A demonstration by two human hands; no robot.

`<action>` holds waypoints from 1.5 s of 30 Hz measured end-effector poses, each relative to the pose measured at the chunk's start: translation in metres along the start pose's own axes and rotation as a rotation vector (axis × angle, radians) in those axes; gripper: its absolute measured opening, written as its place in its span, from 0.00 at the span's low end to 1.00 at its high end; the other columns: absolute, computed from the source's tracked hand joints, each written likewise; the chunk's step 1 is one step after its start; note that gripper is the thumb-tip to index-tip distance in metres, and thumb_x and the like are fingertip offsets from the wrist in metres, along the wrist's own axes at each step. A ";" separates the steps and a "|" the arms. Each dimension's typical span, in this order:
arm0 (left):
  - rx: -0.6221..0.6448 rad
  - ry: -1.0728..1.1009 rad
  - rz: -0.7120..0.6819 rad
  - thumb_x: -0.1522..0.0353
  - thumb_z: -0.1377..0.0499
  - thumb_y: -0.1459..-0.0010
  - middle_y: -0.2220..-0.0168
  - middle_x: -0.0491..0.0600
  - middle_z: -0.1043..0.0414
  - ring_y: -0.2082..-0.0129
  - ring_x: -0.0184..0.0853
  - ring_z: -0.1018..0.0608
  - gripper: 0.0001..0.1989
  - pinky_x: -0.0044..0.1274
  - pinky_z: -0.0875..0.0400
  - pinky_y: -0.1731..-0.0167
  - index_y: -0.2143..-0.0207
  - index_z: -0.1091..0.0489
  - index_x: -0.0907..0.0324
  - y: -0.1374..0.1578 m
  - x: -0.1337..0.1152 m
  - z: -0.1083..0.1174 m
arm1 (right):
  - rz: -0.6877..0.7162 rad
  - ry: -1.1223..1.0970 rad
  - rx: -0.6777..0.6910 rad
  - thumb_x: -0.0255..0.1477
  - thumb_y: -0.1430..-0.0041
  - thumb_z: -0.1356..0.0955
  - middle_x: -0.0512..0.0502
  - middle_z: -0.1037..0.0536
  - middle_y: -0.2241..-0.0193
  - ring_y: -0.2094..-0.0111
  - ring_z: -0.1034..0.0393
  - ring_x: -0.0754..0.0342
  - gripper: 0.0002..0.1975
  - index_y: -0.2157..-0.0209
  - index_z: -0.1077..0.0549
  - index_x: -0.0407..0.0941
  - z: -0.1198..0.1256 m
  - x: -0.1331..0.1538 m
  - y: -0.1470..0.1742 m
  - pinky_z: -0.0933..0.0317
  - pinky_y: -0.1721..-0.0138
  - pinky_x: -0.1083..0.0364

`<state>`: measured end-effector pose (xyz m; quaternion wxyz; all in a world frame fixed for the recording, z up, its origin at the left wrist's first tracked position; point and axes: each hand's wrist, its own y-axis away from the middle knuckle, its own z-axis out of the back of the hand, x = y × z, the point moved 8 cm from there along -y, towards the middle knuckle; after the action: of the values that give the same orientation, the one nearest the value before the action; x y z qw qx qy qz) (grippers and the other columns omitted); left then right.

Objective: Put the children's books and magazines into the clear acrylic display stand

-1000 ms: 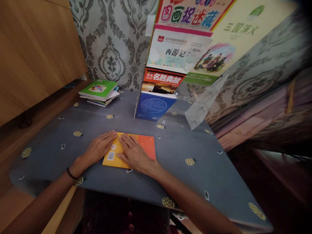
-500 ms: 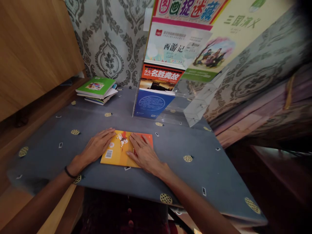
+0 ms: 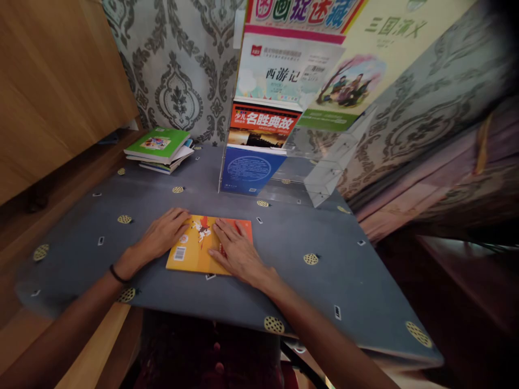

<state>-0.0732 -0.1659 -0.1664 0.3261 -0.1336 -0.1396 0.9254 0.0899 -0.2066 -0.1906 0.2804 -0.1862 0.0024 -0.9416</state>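
Note:
A yellow and orange book lies flat on the table near its front edge, with a barcode at its lower left. My right hand rests on the book's right half, palm down, fingers stretched out and slightly apart. At the book's left edge lies my left hand, its fingers extended and their tips touching the upper left corner. A dark band circles the left wrist. Part of the cover is hidden under the right hand.
Behind the book stands a clear tiered rack holding several books, among them a blue book at the bottom. A stack of books topped by a green book sits at the back left. A patterned cloth covers the table.
Both hands stay in the same places on the book, which lies as before. The whole view has shifted slightly.

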 end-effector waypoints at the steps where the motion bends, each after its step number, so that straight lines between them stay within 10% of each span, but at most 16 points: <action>1: -0.006 -0.012 0.004 0.66 0.53 0.29 0.53 0.54 0.26 0.53 0.42 0.24 0.13 0.35 0.26 0.52 0.54 0.29 0.58 -0.001 -0.001 0.000 | 0.005 -0.002 -0.007 0.41 0.30 0.36 0.30 0.39 0.32 0.29 0.48 0.42 0.32 0.32 0.40 0.36 0.000 0.000 0.000 0.55 0.29 0.36; 36: 0.027 -0.110 0.175 0.63 0.54 0.28 0.40 0.58 0.29 0.42 0.50 0.27 0.20 0.44 0.29 0.47 0.42 0.29 0.57 0.008 -0.034 -0.012 | -0.230 0.134 -0.052 0.44 0.29 0.40 0.29 0.41 0.31 0.29 0.49 0.39 0.33 0.33 0.39 0.35 0.017 -0.036 0.037 0.51 0.32 0.34; 45: -0.234 0.021 0.099 0.72 0.48 0.30 0.54 0.53 0.22 0.55 0.39 0.22 0.12 0.34 0.28 0.52 0.50 0.28 0.57 0.091 -0.051 0.039 | 0.023 0.037 -0.046 0.34 0.29 0.39 0.33 0.35 0.34 0.30 0.47 0.39 0.25 0.34 0.35 0.42 0.016 -0.005 0.032 0.54 0.31 0.31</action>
<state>-0.0997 -0.2730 -0.1537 0.2634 -0.1873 -0.2365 0.9163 0.1160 -0.2289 -0.1807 0.2866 -0.1753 0.0314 -0.9414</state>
